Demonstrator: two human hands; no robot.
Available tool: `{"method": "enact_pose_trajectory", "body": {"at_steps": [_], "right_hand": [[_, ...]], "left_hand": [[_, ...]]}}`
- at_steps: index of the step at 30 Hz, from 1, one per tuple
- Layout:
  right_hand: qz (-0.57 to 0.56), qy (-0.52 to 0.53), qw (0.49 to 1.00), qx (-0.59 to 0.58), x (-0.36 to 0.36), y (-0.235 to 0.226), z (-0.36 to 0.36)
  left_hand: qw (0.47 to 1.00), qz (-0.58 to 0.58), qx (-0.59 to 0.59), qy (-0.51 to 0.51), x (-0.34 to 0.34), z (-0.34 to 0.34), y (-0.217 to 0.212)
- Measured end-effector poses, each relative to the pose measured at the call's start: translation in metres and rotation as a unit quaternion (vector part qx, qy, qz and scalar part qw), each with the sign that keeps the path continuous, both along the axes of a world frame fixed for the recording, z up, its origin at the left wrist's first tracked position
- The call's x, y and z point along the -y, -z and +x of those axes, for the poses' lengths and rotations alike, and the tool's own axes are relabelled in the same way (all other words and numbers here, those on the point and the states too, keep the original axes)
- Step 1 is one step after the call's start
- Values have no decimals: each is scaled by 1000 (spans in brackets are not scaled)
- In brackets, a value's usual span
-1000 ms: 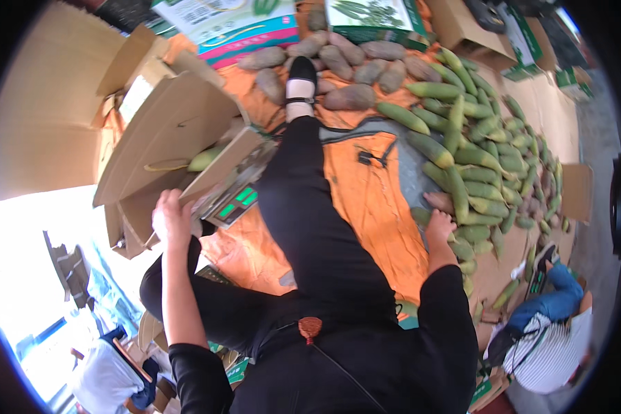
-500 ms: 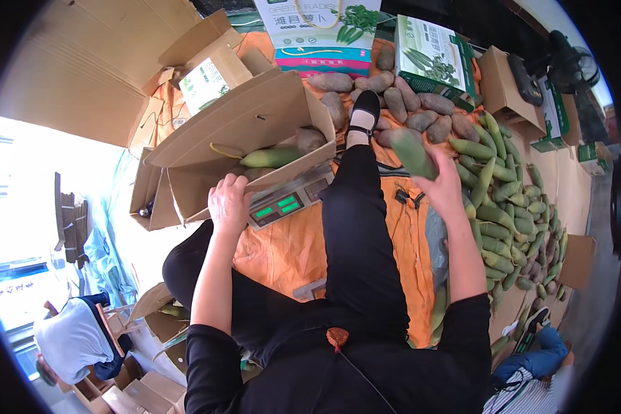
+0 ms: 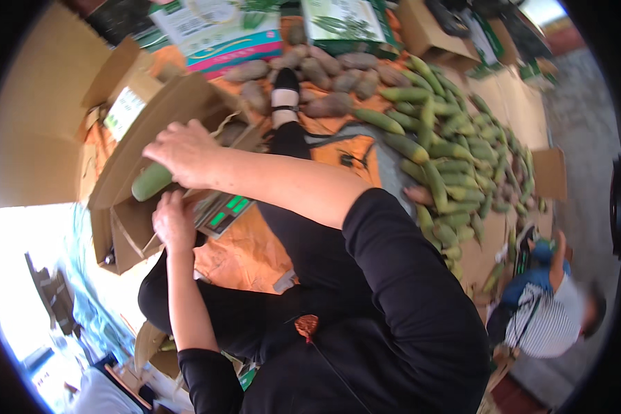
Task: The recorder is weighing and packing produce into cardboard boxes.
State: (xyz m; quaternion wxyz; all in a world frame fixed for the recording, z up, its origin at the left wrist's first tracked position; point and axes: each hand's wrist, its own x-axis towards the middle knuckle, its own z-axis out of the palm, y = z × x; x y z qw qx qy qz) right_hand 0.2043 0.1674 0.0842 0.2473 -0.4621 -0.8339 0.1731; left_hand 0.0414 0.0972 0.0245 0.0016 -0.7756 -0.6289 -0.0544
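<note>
- The right hand [image 3: 184, 150] reaches across the body, fingers partly closed over a green radish [image 3: 150, 182], its rounded end poking out below the palm.
- That radish is over the open cardboard box [image 3: 179, 103], tilted, at the person's left.
- The left hand [image 3: 174, 219] is at the box's near edge, fingers bent; whether they pinch the cardboard, I can't tell from here.
- Just right of that hand, a scale [image 3: 217, 219] shows lit green displays, beside the orange cloth [image 3: 231, 263].
- Off to the right lies a heap of green radishes [image 3: 455, 165], with brownish roots [image 3: 328, 105] beyond the outstretched foot [image 3: 285, 96].
</note>
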Motion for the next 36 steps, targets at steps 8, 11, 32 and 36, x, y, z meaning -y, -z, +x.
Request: {"method": "enact_pose_trajectory", "body": {"at_steps": [8,11,32,36], "right_hand": [[-171,152,960,-163,79,30,206],[-178,316,928,-86,158,68,311],[-511,772,335,-175,553,271,406],[-317,847,180,-387,542,267,404]], "left_hand": [[1000,0,5,10,-2,-9,0],[1000,11,20,12,0,-4,1],[999,-12,-33,18,-5,-17,11],[999,-13,-33,25,-9,-25,15]]}}
